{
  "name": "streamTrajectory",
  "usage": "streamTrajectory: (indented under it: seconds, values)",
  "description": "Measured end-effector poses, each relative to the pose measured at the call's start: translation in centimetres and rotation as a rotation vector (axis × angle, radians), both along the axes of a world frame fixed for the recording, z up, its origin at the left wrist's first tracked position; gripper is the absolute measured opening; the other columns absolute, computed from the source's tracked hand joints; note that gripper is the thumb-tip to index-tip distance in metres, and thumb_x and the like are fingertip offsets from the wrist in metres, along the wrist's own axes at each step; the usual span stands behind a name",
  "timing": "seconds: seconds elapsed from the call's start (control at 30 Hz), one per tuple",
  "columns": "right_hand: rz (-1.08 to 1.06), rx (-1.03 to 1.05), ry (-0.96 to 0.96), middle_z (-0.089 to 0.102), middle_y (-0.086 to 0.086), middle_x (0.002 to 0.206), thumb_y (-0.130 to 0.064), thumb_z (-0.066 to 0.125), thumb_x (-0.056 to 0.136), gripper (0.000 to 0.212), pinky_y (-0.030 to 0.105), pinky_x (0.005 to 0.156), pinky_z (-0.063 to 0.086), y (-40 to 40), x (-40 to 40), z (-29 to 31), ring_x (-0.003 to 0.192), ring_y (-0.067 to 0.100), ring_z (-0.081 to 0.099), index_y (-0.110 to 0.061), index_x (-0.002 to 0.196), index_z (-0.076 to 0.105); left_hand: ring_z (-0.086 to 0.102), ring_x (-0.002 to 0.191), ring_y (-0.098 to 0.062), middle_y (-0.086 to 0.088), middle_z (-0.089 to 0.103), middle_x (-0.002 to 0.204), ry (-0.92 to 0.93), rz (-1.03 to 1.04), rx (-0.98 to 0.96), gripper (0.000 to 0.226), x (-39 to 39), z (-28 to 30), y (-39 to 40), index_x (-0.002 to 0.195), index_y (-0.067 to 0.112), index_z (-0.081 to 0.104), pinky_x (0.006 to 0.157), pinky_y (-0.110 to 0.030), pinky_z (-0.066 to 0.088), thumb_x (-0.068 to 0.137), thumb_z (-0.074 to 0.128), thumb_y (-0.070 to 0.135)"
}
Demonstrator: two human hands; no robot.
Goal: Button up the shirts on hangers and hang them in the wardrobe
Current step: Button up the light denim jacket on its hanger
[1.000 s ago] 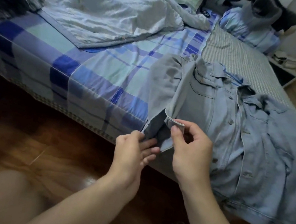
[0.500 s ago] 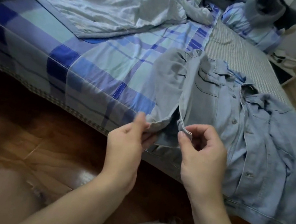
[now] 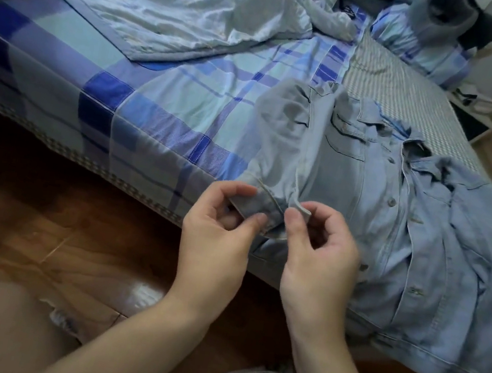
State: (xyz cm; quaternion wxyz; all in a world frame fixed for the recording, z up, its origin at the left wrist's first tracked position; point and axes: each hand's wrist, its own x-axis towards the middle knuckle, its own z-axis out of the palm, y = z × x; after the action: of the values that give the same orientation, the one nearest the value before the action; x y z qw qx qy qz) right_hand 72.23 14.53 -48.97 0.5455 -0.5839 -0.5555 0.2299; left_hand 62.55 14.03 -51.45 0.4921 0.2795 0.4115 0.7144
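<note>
Both my hands pinching denim shirt (image 3: pixel 367 186) cuff (image 3: pixel 263 203): left hand (image 3: pixel 218 230), right hand (image 3: pixel 320 246). Buttonhole probably hidden; risking button slipping out, misaligned edges.

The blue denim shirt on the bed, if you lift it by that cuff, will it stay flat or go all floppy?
Probably floppy: the denim shirt already lies in folds and droops over the bed edge. The cuff pinched by the left hand and right hand looks thicker, so likely stiffer.

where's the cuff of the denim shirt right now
In the head view the cuff is at centre, over the bed edge, pinched between the left hand and right hand.
</note>
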Motion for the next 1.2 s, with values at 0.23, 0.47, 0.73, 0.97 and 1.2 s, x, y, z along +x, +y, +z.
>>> streamTrajectory:
  seconds: [0.23, 0.47, 0.73, 0.97, 1.2]
  values:
    - [0.176, -0.298, 0.095, 0.067, -0.011, 0.070, -0.015, 0.071, 0.093, 0.012, 0.016, 0.063, 0.047, 2.2, -1.1, -0.4, 0.065, 0.002, 0.058, -0.020, 0.082, 0.069, 0.073, 0.093, -0.015, -0.011, 0.075, 0.099, -0.157, -0.045, -0.053, 0.050, -0.5, -0.3, -0.1, 0.114, 0.010, 0.066, 0.078, -0.021, 0.057, 0.081, 0.063, -0.027]
    - [0.340, -0.519, 0.360, 0.069, -0.001, 0.076, -0.002, 0.063, 0.095, 0.012, 0.018, 0.059, 0.049, 2.6, 0.0, 0.6, 0.069, 0.011, 0.060, -0.011, 0.090, 0.069, 0.073, 0.083, -0.021, -0.024, 0.074, 0.096, -0.064, -0.070, -0.170, 0.052, -1.9, -1.3, 0.1, 0.120, 0.015, 0.069, 0.076, -0.025, 0.058, 0.080, 0.074, -0.017]
    - [0.413, -0.627, 0.443, 0.064, 0.005, 0.075, -0.011, 0.069, 0.084, 0.009, 0.018, 0.057, 0.050, 2.9, 0.5, 1.1, 0.063, 0.010, 0.051, -0.005, 0.090, 0.070, 0.072, 0.071, -0.015, -0.009, 0.075, 0.075, 0.041, -0.051, -0.110, 0.031, -2.3, -0.7, -0.3, 0.102, 0.010, 0.072, 0.070, -0.022, 0.057, 0.079, 0.080, -0.008]
    - [0.448, -0.697, 0.406, 0.057, 0.004, 0.071, -0.019, 0.072, 0.072, 0.021, 0.018, 0.055, 0.050, 3.2, 1.2, 1.4, 0.053, 0.004, 0.045, -0.003, 0.087, 0.070, 0.069, 0.069, -0.019, -0.009, 0.069, 0.073, 0.190, 0.037, -0.073, 0.030, -2.1, -0.9, 0.1, 0.091, 0.018, 0.068, 0.073, -0.034, 0.059, 0.080, 0.080, -0.007]
    - [0.406, -0.703, 0.418, 0.058, 0.006, 0.075, -0.011, 0.071, 0.081, 0.008, 0.018, 0.053, 0.050, 3.1, 1.4, 1.5, 0.054, 0.006, 0.046, -0.006, 0.087, 0.069, 0.070, 0.072, -0.029, -0.001, 0.066, 0.071, 0.372, 0.065, -0.060, 0.032, -1.8, -1.5, 0.4, 0.087, 0.030, 0.067, 0.076, -0.051, 0.059, 0.080, 0.082, 0.003]
